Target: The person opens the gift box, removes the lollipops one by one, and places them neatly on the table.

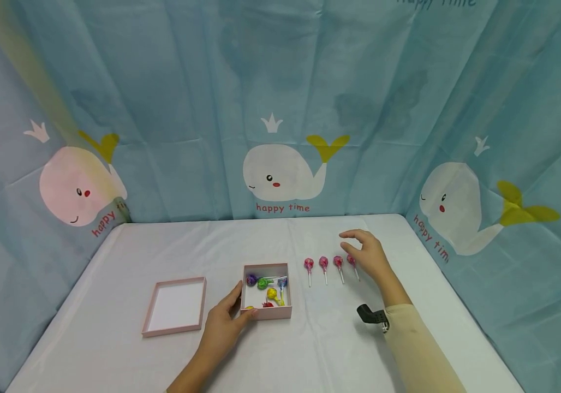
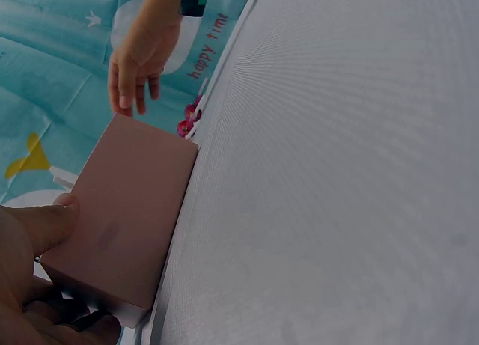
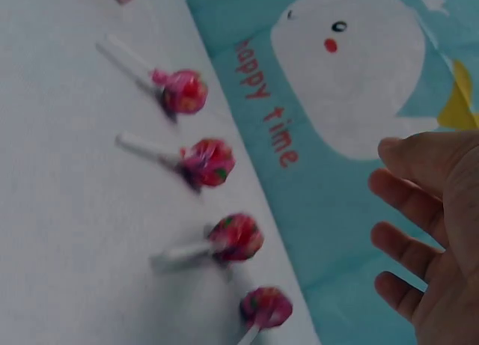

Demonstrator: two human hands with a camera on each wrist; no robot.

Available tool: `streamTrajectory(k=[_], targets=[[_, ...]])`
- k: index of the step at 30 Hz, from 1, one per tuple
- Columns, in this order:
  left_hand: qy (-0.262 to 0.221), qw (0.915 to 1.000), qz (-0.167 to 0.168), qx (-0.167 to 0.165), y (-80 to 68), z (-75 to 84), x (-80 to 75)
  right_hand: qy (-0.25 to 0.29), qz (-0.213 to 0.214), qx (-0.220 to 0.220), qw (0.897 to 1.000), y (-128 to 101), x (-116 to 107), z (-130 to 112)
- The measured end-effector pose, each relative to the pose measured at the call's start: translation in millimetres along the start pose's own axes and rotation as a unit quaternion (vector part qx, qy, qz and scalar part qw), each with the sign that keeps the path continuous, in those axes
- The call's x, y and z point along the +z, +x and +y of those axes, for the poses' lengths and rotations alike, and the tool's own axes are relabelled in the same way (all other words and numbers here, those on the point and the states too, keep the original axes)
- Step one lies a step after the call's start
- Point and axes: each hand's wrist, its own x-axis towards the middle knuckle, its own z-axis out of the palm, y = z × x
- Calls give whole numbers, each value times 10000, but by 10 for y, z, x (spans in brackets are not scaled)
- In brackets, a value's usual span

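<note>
My left hand [image 1: 221,326] grips a pink open-topped box [image 1: 273,314] at its front left corner, thumb against the front wall and fingers along the left side. Inside the box lie several wrapped lollipops, among them a purple one [image 1: 252,280], a green one [image 1: 263,283] and a yellow one [image 1: 273,293]. To the right of the box, several pink-red lollipops [image 1: 309,263] lie in a row, sticks toward me. My right hand [image 1: 370,256] hovers over the row's right end, holding nothing, its thumb and fingers apart. The right wrist view shows these lollipops [image 3: 185,92] beside that hand.
Left of the box lies a shallow pink-edged lid [image 1: 174,305] with its white inside up. Everything rests on a white cloth-covered table [image 1: 329,349]. A blue curtain [image 1: 187,180] with whale prints rises behind the table and along both sides.
</note>
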Motion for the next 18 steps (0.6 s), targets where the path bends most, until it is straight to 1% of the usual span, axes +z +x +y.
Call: streamTrajectory(k=[10,14,18], targets=[[18,10000,-2,-2,-3,-2,2,407,-341,-629,9966,81,92,-365],[19,10000,9,10,-3,-10,7,422,-507,-905,9937,76,142,-506],[23,10000,10,38,-6,-7,7,377,-785,-1205,9889,86,199,-634]])
